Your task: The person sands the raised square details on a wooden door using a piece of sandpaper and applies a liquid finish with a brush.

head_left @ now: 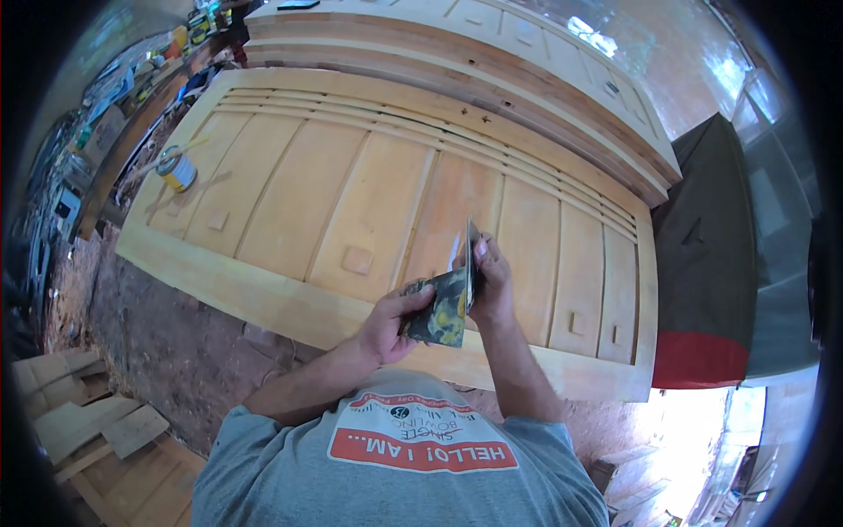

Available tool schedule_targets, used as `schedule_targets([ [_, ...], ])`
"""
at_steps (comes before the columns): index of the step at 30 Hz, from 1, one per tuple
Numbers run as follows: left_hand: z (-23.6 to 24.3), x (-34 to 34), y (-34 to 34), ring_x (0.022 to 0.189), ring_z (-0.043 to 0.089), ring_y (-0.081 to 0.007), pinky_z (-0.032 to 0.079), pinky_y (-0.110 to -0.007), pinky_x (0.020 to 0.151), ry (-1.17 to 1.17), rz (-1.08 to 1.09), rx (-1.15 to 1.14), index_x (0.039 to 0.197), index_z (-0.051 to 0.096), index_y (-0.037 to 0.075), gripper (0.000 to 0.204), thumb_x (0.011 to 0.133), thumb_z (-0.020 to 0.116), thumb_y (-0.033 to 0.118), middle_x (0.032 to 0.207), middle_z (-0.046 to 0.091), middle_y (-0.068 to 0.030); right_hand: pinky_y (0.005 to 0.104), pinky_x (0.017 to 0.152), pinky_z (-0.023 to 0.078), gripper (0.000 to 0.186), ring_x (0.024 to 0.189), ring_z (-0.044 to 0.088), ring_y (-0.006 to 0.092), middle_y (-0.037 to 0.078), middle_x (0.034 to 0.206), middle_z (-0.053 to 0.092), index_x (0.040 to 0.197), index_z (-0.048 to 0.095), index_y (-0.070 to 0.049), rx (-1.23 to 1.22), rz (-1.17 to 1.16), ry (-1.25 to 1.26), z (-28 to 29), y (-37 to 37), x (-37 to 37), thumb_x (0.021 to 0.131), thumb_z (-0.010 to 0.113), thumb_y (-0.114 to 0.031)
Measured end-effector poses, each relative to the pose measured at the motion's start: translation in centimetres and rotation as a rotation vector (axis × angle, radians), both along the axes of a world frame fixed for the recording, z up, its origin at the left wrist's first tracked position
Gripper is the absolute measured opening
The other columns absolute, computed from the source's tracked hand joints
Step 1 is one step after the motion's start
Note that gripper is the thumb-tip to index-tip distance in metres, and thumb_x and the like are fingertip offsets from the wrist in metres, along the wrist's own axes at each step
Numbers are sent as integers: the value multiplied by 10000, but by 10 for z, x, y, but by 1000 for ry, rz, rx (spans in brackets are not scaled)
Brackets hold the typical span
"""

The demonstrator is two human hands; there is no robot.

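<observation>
My left hand [391, 321] grips a dark, flat rectangular plate [436, 307] smeared with yellow and greenish patches. My right hand [490, 272] holds a second thin plate [471, 259] upright, nearly edge-on, against the first one's right side. Both are held over a large pale wooden door panel [347, 202] with vertical boards, small square blocks and several long slats along its far side. A yellow-labelled can [178, 173] with a stick across its top stands on the panel's left part.
Another stacked wooden panel [527, 44] lies beyond. A dark cover with a red band [698, 351] is at the right. Cluttered shelving [97, 132] runs along the left, with a person [237, 26] at the back. Wooden offcuts [79, 413] lie at lower left.
</observation>
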State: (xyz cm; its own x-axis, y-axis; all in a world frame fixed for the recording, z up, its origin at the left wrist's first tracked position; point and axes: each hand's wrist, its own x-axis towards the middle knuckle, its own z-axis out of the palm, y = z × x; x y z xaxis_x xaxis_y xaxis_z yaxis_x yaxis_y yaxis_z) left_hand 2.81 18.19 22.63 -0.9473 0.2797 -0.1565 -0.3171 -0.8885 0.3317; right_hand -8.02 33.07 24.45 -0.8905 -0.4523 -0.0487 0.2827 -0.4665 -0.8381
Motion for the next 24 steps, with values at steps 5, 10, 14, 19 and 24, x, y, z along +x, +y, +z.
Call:
schedule_targets([
  [5,-20,3,-7,1020,713,-240,582,-364,910,22,3,82,1304,545,-79,398,1018,575,196,1159,697,-176,269,674,530,457,768,603,106,39,910,595,1107,511,-42,45,-6,-2,-4,0,18,954,683,-437],
  [10,-13,-4,-13,1042,704,-239,576,-361,921,34,7,57,1291,553,-71,387,1020,570,205,1164,693,-168,279,763,561,476,845,654,132,75,1004,650,1193,498,-5,-26,26,-44,-13,9,32,944,727,-340],
  [14,-7,-7,-13,1042,700,-231,572,-354,927,29,40,-3,1278,563,-61,367,1023,564,204,1165,690,-157,271,744,555,483,836,648,131,68,1004,651,1188,510,-7,-36,43,-66,-20,16,41,937,733,-354],
  [19,-3,-10,-15,1020,701,-219,575,-348,908,28,48,-14,1281,567,-48,353,1025,557,195,1148,695,-142,253,717,531,484,812,624,106,48,982,639,1176,531,-20,-37,102,-99,-27,27,51,923,749,-370],
  [24,7,-18,-17,815,730,-190,612,-312,683,-20,113,-100,1183,636,-20,290,1018,576,212,993,732,-109,244,695,520,478,762,599,90,25,912,611,1152,535,-27,-44,186,-129,-48,49,54,905,771,-361],
])
